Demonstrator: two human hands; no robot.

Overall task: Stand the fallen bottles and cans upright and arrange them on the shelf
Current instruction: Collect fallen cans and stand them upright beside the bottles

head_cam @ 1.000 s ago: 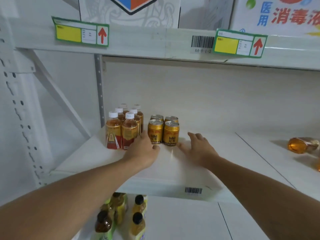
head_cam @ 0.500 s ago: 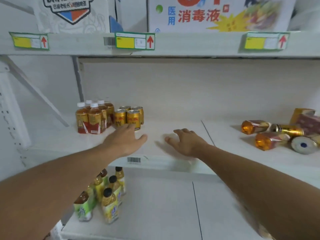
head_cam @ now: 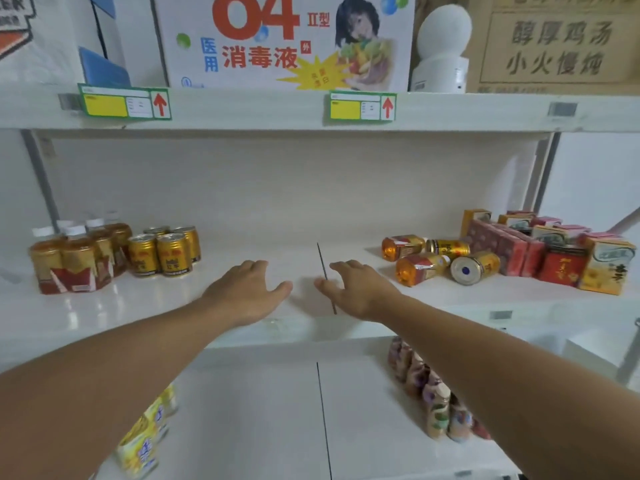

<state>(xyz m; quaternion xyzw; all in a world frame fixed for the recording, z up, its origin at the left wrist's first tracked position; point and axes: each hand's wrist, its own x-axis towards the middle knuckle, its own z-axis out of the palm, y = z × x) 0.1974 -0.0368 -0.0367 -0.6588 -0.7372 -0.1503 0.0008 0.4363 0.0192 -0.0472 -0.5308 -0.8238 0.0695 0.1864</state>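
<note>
Two fallen tea bottles (head_cam: 403, 246) and two fallen gold cans (head_cam: 474, 268) lie on their sides at the right of the white middle shelf (head_cam: 214, 303), clustered just beside a stack of red and yellow drink cartons (head_cam: 554, 252). One bottle (head_cam: 420, 269) lies nearer the front edge, touching the can that shows its round base; the other can (head_cam: 448, 247) lies behind it, between the rear bottle and the cartons. At the far left of the same shelf, a group of upright tea bottles (head_cam: 74, 258) with white caps stands just beside four upright gold cans (head_cam: 164, 250). The person's left hand (head_cam: 247, 289) and right hand (head_cam: 356, 289) hover palm-down over the middle of the shelf, near each other on either side of the dark seam (head_cam: 323, 268), fingers loosely spread and holding nothing. Price labels (head_cam: 124, 102) with red arrows hang on the upper shelf edge below a printed disinfectant box (head_cam: 284, 39). Blurred bottles (head_cam: 433, 393) stand on the lower shelf.
</note>
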